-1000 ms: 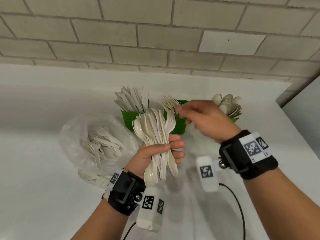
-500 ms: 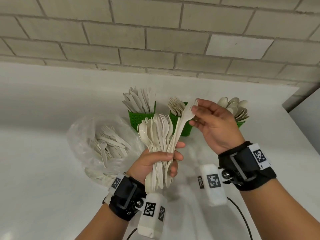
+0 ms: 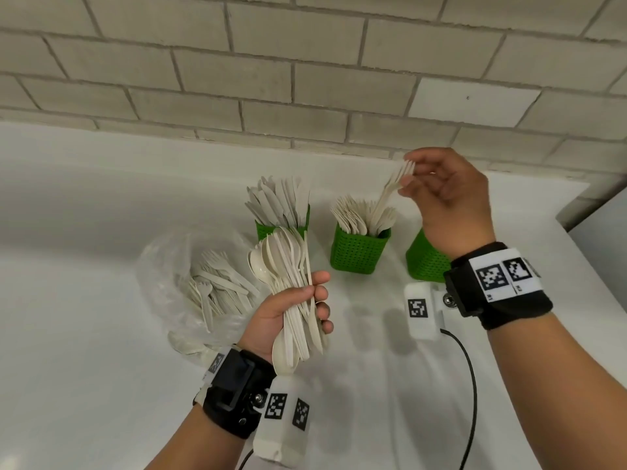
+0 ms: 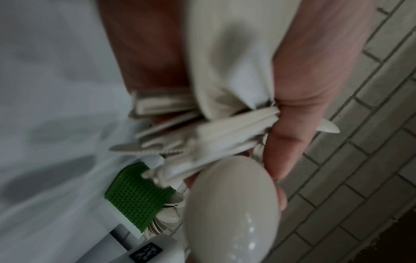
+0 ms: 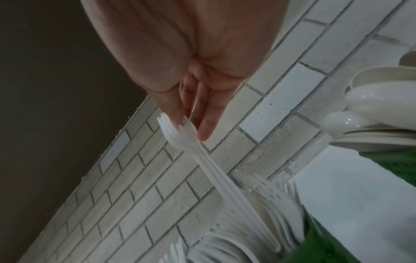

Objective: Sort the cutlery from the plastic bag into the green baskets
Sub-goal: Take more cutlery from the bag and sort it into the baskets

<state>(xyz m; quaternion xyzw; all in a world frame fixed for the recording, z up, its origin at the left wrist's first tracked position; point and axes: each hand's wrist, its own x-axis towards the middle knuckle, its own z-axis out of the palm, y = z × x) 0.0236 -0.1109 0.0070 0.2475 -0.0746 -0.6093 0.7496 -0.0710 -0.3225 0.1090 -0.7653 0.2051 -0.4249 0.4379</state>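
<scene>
A person stands at a white counter (image 3: pixel 84 300) against a pale brick wall (image 3: pixel 305 79). The left hand (image 3: pixel 288 313) is curled around a mixed bundle of cutlery (image 3: pixel 291 276), cream plastic spoons, forks and knives fanning upward from the fist. The right hand (image 3: pixel 448 198) is raised above the middle green basket (image 3: pixel 358 254), thumb and fingertips pinching a few forks (image 3: pixel 390 188) by the tines; their handles point down into the forks already standing in that basket. To its left, the knife basket (image 3: pixel 268 228) sits partly hidden behind the held bundle. To the right, the spoon basket (image 3: pixel 424 259) is partly covered by the right wrist. A clear plastic bag (image 3: pixel 176 273) lies on the counter at left, near the baskets, with more cutlery inside. Both wrists wear black straps with white camera units carrying square black-and-white coded markers. The right wrist label bears small print reading "R1" and "R2". A black cable (image 3: pixel 470 385) trails across the counter.
</scene>
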